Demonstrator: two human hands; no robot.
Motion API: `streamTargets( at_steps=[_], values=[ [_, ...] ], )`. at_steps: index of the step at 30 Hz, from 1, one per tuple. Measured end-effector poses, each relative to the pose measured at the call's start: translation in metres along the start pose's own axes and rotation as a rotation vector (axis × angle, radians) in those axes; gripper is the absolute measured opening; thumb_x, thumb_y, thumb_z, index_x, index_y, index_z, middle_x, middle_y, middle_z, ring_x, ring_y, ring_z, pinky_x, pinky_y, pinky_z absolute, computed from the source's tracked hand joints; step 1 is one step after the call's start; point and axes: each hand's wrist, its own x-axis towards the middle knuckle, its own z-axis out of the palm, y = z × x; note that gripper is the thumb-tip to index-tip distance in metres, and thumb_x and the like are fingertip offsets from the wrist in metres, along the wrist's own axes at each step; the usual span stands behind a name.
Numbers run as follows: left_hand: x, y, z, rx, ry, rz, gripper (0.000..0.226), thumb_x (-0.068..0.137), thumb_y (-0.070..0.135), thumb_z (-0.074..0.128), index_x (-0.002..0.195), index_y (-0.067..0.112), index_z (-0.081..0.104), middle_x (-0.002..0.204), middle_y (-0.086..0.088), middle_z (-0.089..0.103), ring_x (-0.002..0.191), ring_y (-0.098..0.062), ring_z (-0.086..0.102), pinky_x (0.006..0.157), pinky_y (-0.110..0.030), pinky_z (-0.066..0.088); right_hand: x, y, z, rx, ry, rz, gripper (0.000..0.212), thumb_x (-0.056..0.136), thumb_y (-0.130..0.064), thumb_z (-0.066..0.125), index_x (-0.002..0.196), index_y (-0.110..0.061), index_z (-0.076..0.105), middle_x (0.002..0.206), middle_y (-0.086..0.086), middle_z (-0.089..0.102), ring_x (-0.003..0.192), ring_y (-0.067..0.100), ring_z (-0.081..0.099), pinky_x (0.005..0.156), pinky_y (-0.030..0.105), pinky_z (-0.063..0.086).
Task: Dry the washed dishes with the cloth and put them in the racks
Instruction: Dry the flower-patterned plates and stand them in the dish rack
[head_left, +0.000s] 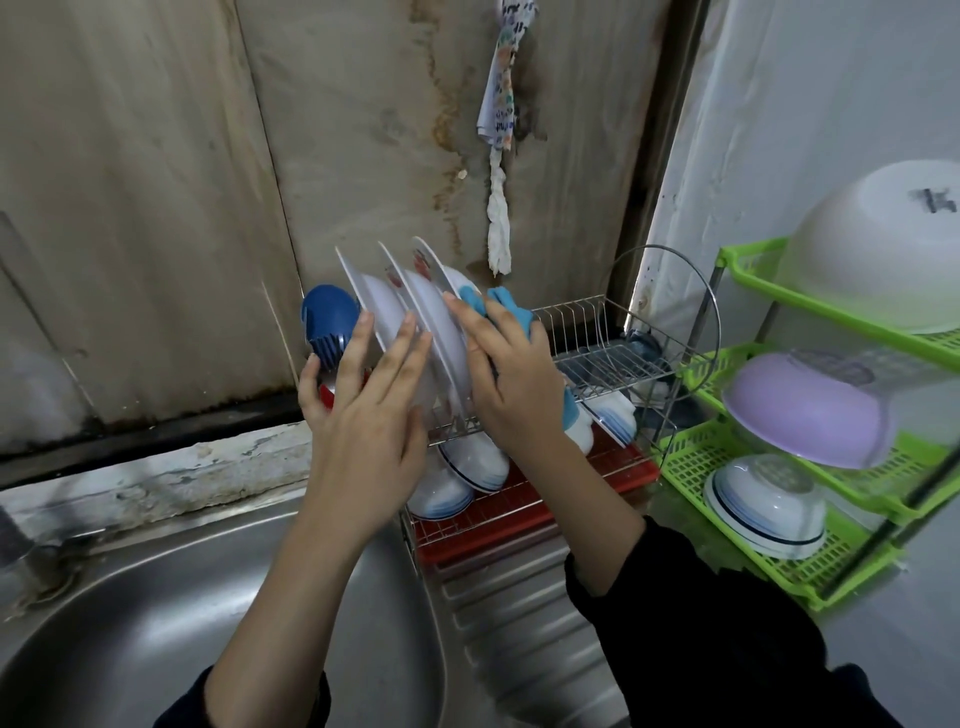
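Clearly we have three glossy white plates (382, 306) standing tilted at the left end of the wire rack's (597, 340) upper tier, thin-rimmed and smooth. Our left hand (363, 421) lays straight, released fingers flat against them, while our right hand (511, 387) grasps the soft blue cloth (506, 306) against the rightmost plate. We judge that a hard wipe could tip the leaning plates out of their thin wire slots, or send one down onto the rounded bowls (475, 467) beneath, since glaze gives little grip.

A steel sink (156, 649) lies below a stained wall (156, 208), its ribbed drainboard (509, 623) to the right. A patterned rag (501, 104) hangs on the wall, its lower end twisted.
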Motion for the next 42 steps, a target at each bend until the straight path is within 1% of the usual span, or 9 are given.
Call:
streamTargets(
  at_steps=[5, 9, 14, 20, 23, 27, 32, 38, 42],
  values=[
    [-0.01, 0.0, -0.011, -0.02, 0.05, -0.029, 0.057, 0.086, 0.022, 0.043, 0.143, 0.02, 0.046, 0.153, 0.005, 0.037, 0.146, -0.019, 0.017, 0.11, -0.042, 0.007, -0.003, -0.009, -0.006, 0.028, -0.003, 0.101, 0.046, 0.096, -0.025, 0.037, 0.139, -0.035, 0.052, 0.137, -0.005, 0.056, 0.103, 0.027, 0.05, 0.067, 0.032, 0.046],
    [-0.022, -0.003, -0.028, -0.114, 0.074, -0.037, 0.05, 0.091, 0.023, 0.04, 0.139, 0.015, 0.051, 0.15, -0.003, 0.044, 0.144, -0.024, 0.027, 0.107, -0.042, 0.021, -0.016, -0.02, -0.016, -0.007, 0.055, 0.227, 0.047, 0.089, -0.014, 0.054, 0.132, -0.033, 0.059, 0.125, -0.008, 0.061, 0.09, 0.018, 0.051, 0.057, 0.023, 0.033],
    [-0.053, 0.001, -0.057, -0.162, 0.025, -0.084, 0.053, 0.091, 0.025, 0.035, 0.14, 0.014, 0.051, 0.147, -0.004, 0.047, 0.141, -0.022, 0.034, 0.106, -0.045, 0.033, -0.047, -0.047, -0.04, -0.001, 0.085, 0.207, 0.053, 0.082, -0.005, 0.057, 0.129, -0.029, 0.061, 0.123, -0.004, 0.063, 0.087, 0.02, 0.053, 0.059, 0.024, 0.036],
    [-0.108, 0.008, -0.103, -0.125, -0.076, -0.207, 0.054, 0.088, 0.028, 0.035, 0.138, 0.018, 0.053, 0.146, -0.005, 0.049, 0.141, -0.021, 0.037, 0.11, -0.04, 0.022, -0.1, -0.101, -0.078, 0.031, -0.089, 0.274, 0.051, 0.087, -0.011, 0.057, 0.132, -0.036, 0.058, 0.128, -0.011, 0.057, 0.101, 0.017, 0.052, 0.062, 0.022, 0.036],
    [-0.143, 0.008, -0.133, -0.147, -0.101, -0.256, 0.054, 0.087, 0.031, 0.033, 0.133, 0.019, 0.059, 0.145, -0.007, 0.05, 0.14, -0.023, 0.037, 0.11, -0.037, 0.019, -0.127, -0.131, -0.091, 0.073, -0.201, 0.296, 0.049, 0.088, -0.017, 0.054, 0.133, -0.036, 0.056, 0.129, -0.012, 0.056, 0.102, 0.016, 0.052, 0.067, 0.027, 0.044],
    [-0.196, 0.005, -0.176, -0.11, -0.155, -0.331, 0.049, 0.086, 0.026, 0.042, 0.132, 0.02, 0.06, 0.145, -0.005, 0.05, 0.139, -0.022, 0.038, 0.109, -0.041, 0.024, -0.164, -0.177, -0.105, 0.137, -0.292, 0.27, 0.048, 0.088, -0.018, 0.054, 0.133, -0.033, 0.057, 0.127, -0.008, 0.058, 0.103, 0.019, 0.055, 0.075, 0.033, 0.05],
    [-0.256, -0.007, -0.231, -0.018, -0.2, -0.378, 0.05, 0.085, 0.03, 0.039, 0.125, 0.017, 0.064, 0.138, -0.009, 0.057, 0.131, -0.026, 0.048, 0.104, -0.045, 0.031, -0.207, -0.238, -0.105, 0.285, -0.359, 0.27, 0.051, 0.082, -0.022, 0.048, 0.131, -0.028, 0.061, 0.126, -0.004, 0.061, 0.109, 0.026, 0.057, 0.085, 0.043, 0.052],
    [-0.314, -0.034, -0.283, 0.088, -0.258, -0.508, 0.048, 0.082, 0.025, 0.044, 0.124, 0.017, 0.066, 0.138, -0.007, 0.056, 0.133, -0.023, 0.047, 0.106, -0.043, 0.028, -0.236, -0.304, -0.098, 0.311, -0.503, 0.249, 0.049, 0.091, -0.013, 0.054, 0.135, -0.032, 0.056, 0.133, -0.003, 0.057, 0.118, 0.025, 0.05, 0.094, 0.029, 0.036],
    [-0.343, -0.059, -0.305, 0.134, -0.278, -0.602, 0.046, 0.085, 0.027, 0.043, 0.126, 0.022, 0.064, 0.141, -0.002, 0.054, 0.135, -0.018, 0.043, 0.108, -0.041, 0.024, -0.247, -0.344, -0.079, 0.363, -0.573, 0.186, 0.049, 0.089, -0.015, 0.051, 0.134, -0.034, 0.057, 0.128, -0.007, 0.058, 0.109, 0.023, 0.054, 0.09, 0.041, 0.048]
  ],
)
